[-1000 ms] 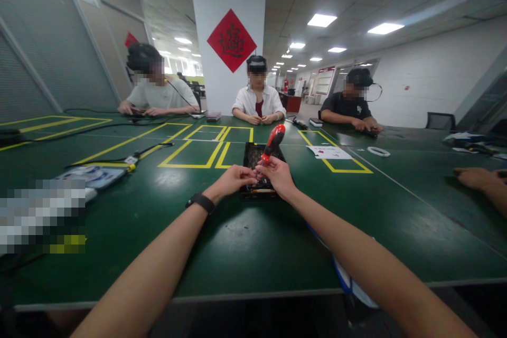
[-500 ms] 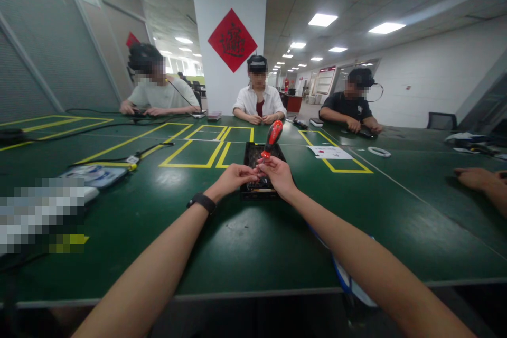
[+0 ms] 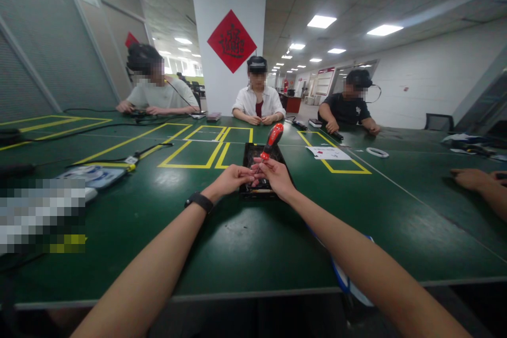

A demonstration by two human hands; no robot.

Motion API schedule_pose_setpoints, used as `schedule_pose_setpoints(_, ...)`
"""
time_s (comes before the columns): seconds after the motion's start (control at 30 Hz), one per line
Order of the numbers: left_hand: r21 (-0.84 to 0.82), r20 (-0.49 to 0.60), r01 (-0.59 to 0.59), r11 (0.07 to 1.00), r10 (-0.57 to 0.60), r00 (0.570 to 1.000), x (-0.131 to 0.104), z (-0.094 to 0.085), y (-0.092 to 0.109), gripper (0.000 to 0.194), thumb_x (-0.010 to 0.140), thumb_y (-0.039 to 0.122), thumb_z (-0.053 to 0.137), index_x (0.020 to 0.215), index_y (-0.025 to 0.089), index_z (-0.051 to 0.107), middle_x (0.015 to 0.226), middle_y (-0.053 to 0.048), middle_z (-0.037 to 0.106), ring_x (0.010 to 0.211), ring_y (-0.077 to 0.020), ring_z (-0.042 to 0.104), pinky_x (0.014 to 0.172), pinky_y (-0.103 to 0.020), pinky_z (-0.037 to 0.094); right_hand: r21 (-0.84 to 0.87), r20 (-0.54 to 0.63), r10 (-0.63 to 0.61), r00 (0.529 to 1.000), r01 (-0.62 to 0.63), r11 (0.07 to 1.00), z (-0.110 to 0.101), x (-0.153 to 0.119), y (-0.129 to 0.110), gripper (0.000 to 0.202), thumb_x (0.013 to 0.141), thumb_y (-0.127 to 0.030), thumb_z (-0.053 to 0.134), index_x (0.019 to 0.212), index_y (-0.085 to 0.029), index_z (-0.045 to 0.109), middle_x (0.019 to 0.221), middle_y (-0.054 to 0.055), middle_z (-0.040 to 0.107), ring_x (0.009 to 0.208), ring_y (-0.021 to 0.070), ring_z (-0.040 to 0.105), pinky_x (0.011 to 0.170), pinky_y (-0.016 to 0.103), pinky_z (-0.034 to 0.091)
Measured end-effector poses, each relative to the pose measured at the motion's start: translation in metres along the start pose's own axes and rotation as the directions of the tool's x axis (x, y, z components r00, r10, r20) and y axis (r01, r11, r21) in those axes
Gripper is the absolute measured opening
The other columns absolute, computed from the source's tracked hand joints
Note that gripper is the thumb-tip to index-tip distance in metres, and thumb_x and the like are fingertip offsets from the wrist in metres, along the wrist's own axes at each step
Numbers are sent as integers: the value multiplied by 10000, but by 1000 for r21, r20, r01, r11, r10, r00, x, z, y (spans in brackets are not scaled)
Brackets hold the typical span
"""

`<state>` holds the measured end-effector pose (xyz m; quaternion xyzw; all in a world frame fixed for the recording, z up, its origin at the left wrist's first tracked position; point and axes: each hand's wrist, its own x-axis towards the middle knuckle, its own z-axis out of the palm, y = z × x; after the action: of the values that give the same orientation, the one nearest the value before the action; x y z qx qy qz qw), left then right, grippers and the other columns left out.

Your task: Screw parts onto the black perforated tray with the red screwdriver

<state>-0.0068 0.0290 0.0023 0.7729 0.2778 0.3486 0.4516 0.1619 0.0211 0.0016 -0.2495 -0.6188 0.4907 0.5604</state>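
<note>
A screwdriver (image 3: 273, 140) with a red and black handle stands tilted, handle up and leaning right. My right hand (image 3: 277, 175) is closed round its shaft just below the handle. My left hand (image 3: 233, 178), with a dark band on the wrist, has its fingers pinched together at the shaft's lower part; whether it grips the shaft or something small there is hidden. Both hands are over a black tray (image 3: 261, 197) on the green table. Dark items lie inside the tray, mostly covered by my fingers.
The green table (image 3: 222, 243) carries yellow tape outlines. A paper sheet (image 3: 328, 153) and a white ring (image 3: 377, 152) lie to the right. Cables and a flat pouch (image 3: 95, 175) are at left. Three people sit across; another person's hand (image 3: 471, 178) rests at far right.
The screwdriver's handle has tipped slightly lower and to the right. My hands stay over the tray with little movement. At back right, a co-worker's hands have moved apart.
</note>
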Motion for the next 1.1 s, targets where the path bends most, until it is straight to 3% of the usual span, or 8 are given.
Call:
schedule_pose_setpoints(0.17,-21,-3,8,1000,-8,1000,-1,0,1,295,728,330,591,874,84,662,819,-90,683,751,-155,612,737,-270,446,-9,15,2,1000,-2,1000,-2,0,-2,365,675,-359,637,976,-156,606,866,63,658,765,146,627,701,301,533)
schedule_pose_setpoints(0.37,31,-148,37,999,-32,988,0,0,-4,325,637,342,669,844,91,683,844,-103,689,761,-185,628,724,-291,469,3,-43,18,999,-18,1000,-2,2,1,316,635,-326,677,880,-142,597,783,41,654,696,133,632,651,270,524)
schedule_pose_setpoints(0.5,109,-185,42,993,-21,983,1,1,-4,313,581,346,703,778,104,699,797,-89,693,718,-179,626,689,-276,475,-15,-20,12,1000,-12,1000,-2,4,5,296,608,-303,700,822,-143,573,703,8,624,613,112,609,592,249,516)
schedule_pose_setpoints(0.77,105,-176,49,993,-30,984,-1,6,1,304,593,339,701,776,97,681,709,-64,680,617,-134,591,599,-229,443,-25,-50,-52,997,51,998,1,0,2,298,590,-292,709,760,-164,501,699,-26,577,560,78,568,541,215,493)
schedule_pose_setpoints(0.9,105,-119,12,994,1,993,-2,3,-3,287,660,346,649,785,89,680,737,-64,676,647,-134,583,623,-229,431,-50,-42,-40,998,38,998,2,1,-1,293,629,-321,681,814,-161,520,683,-20,584,588,87,572,537,210,489)
schedule_pose_setpoints(1.1,85,-11,-33,996,34,999,-1,0,-2,291,735,350,576,795,82,671,786,-67,672,729,-149,586,719,-249,430,8,40,12,999,-12,1000,0,1,-4,286,736,-353,581,932,-144,581,887,70,640,761,136,612,631,265,519)
